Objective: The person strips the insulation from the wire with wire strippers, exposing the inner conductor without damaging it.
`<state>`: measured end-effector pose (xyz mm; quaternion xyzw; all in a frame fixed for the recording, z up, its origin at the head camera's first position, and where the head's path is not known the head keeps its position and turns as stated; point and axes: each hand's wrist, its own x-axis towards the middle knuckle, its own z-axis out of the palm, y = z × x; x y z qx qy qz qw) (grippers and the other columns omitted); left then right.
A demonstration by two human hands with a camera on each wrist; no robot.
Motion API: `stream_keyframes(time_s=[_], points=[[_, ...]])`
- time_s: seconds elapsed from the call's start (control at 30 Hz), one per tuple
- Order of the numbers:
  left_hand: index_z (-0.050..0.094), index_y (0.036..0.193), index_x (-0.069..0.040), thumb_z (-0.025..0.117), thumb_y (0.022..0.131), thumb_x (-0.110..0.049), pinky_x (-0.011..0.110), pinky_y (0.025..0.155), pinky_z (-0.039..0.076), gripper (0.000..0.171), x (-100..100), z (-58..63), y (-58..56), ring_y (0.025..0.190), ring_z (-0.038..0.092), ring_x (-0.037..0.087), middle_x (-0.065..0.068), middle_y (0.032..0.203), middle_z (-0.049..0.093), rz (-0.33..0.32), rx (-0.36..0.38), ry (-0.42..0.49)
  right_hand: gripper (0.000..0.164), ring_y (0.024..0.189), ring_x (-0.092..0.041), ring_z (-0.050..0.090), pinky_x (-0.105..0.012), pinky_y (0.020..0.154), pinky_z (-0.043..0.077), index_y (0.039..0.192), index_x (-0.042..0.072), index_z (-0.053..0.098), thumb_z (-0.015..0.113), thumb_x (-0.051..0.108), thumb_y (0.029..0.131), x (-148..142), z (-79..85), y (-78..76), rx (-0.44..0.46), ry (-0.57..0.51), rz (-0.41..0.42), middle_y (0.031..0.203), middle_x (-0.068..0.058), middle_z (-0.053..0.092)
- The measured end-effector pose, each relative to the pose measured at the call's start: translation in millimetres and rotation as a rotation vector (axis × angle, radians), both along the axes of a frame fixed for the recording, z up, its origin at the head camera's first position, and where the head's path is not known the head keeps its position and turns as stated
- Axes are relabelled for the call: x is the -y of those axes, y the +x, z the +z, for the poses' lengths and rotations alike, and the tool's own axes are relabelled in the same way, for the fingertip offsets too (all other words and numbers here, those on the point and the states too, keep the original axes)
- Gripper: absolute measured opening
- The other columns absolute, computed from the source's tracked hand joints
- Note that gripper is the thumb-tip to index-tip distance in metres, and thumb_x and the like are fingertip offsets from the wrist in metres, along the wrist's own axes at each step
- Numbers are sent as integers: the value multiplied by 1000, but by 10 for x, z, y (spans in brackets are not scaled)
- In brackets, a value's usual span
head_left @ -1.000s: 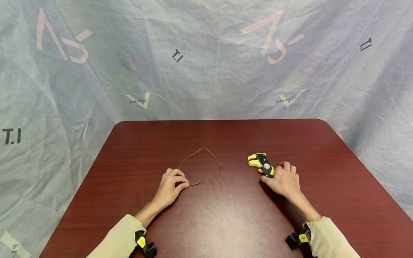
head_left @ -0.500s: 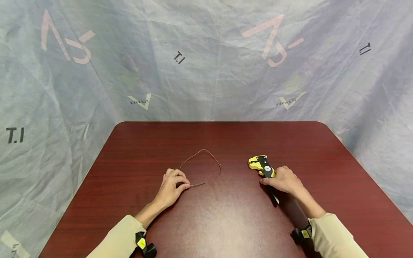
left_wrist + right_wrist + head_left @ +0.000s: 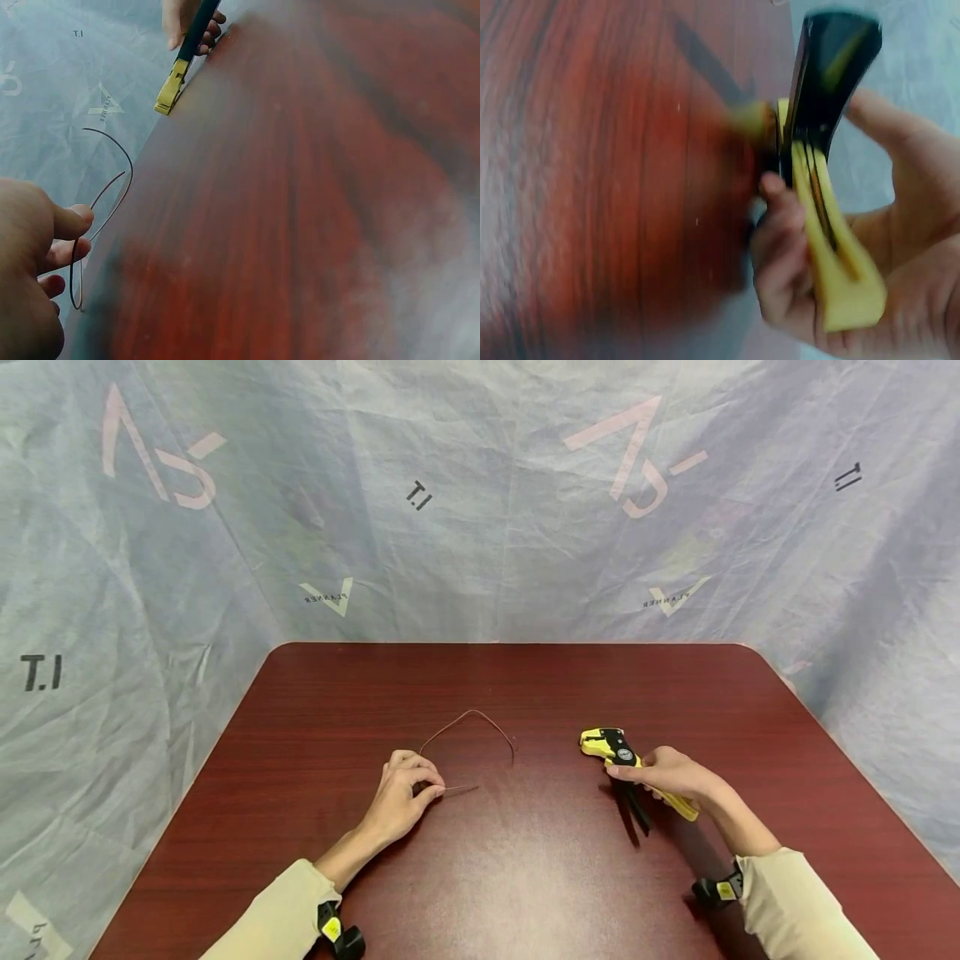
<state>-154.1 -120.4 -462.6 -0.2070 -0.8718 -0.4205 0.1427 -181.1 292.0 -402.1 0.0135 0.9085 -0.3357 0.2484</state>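
Observation:
My left hand [image 3: 401,789] pinches a thin brown wire [image 3: 472,712] between thumb and fingers, left of the table's middle. A short end of the wire sticks out to the right of the fingertips, while the rest arcs away behind the hand; the left wrist view shows it looping. On the right, my right hand [image 3: 667,772] grips a yellow and black wire stripper [image 3: 613,745], its head pointing left and away. One handle is black and the other yellow, spread apart. In the right wrist view the yellow handle [image 3: 847,292] lies across the palm, with fingers curled around the tool.
The dark red wooden table [image 3: 495,885] has rounded far corners. Grey printed fabric [image 3: 480,527] hangs behind it and along both sides. Each wrist carries a small black camera, such as the left one [image 3: 341,931].
The right hand has shifted its grip, lifting and turning the wire stripper so both handles show. Its forearm has moved right. The left hand still holds the wire in nearly the same place.

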Motion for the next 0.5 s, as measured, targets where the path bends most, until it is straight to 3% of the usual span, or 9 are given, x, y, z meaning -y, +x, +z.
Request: stream_keyframes(time_s=[0.2, 0.4, 0.5], points=[[75, 76, -11, 79, 78, -5, 43, 92, 35, 8, -2, 17, 9, 105, 52, 23, 1, 89, 68, 1, 16, 0, 40, 59, -8, 49, -21, 55, 46, 85, 8, 59, 54, 44, 100, -153, -42, -51, 249, -388, -44, 70, 3, 52], [74, 74, -12, 80, 77, -3, 43, 92, 36, 11, -17, 22, 11, 105, 52, 22, 0, 89, 67, 7, 34, 5, 32, 59, -1, 44, -14, 54, 45, 90, 14, 59, 41, 34, 107, -200, -138, -59, 465, -761, -23, 71, 7, 50], [73, 74, -12, 80, 77, -3, 44, 93, 36, 11, -22, 24, 9, 105, 52, 22, 0, 89, 67, 3, 30, -1, 34, 60, 0, 44, -12, 56, 47, 91, 16, 59, 36, 34, 109, -200, -147, -42, 545, -880, 0, 72, 9, 53]])
